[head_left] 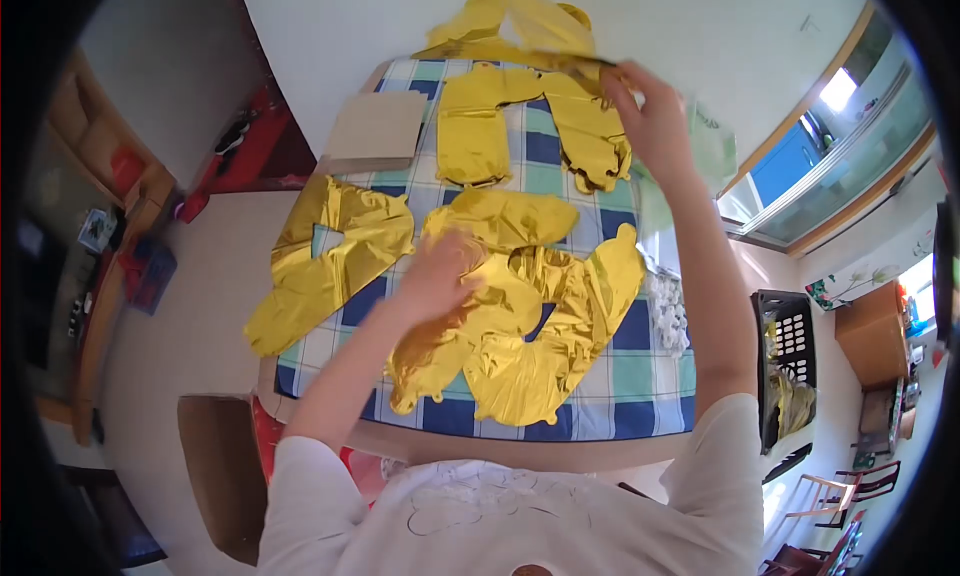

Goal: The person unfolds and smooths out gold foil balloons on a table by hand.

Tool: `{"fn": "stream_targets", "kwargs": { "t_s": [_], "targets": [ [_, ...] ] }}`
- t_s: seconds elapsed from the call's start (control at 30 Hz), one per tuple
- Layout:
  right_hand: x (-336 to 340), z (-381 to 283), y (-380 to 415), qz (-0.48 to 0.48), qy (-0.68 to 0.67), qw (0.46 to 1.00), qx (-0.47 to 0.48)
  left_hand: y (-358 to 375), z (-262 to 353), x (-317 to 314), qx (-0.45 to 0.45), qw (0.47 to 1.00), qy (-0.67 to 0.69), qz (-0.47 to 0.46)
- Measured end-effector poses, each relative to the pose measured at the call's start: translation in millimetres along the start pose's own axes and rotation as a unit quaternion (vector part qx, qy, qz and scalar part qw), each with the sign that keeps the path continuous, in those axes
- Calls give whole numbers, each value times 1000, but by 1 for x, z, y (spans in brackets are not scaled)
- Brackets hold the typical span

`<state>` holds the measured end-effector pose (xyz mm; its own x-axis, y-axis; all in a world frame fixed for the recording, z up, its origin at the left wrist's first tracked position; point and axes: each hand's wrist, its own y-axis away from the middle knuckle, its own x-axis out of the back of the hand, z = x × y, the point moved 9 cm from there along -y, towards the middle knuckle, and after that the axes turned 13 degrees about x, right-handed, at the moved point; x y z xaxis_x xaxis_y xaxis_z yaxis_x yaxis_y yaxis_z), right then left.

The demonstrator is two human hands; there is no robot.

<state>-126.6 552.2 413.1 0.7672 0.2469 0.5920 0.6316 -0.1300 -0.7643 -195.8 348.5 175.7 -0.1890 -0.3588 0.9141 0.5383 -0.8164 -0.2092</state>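
My right hand [650, 116] reaches to the far side of the table, its fingers pinched on the edge of a flat gold foil balloon [475, 24]. That balloon is raised and blurred against the white wall. Just below it lies another deflated gold foil balloon [474, 126], spread out in an arch shape. My left hand [445, 276], smeared by motion, is over overlapping gold foil balloons [515, 376] in the middle, its fingers indistinct. To its left lies a gold foil balloon [345, 276] with a small triangular opening.
A checked cloth [620, 376] covers the table. A beige square stack [377, 131] sits at its far left. Clear plastic packaging [668, 311] lies along the right edge. Beside the table stand a black crate [790, 341] at right and an open cardboard box [222, 466] at left.
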Motion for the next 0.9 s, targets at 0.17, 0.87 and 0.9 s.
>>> {"fn": "stream_targets", "kwargs": {
  "t_s": [0.17,0.87,0.9],
  "targets": [
    [-23,7,91,25,-28,999,-22,51,15,-61,7,997,-17,-79],
    [-53,-54,267,-171,-165,967,-88,21,-26,-122,394,483,775,-104],
    [-59,-35,262,-132,-59,986,-83,22,-15,-102,385,447,803,-89]
  ]
}}
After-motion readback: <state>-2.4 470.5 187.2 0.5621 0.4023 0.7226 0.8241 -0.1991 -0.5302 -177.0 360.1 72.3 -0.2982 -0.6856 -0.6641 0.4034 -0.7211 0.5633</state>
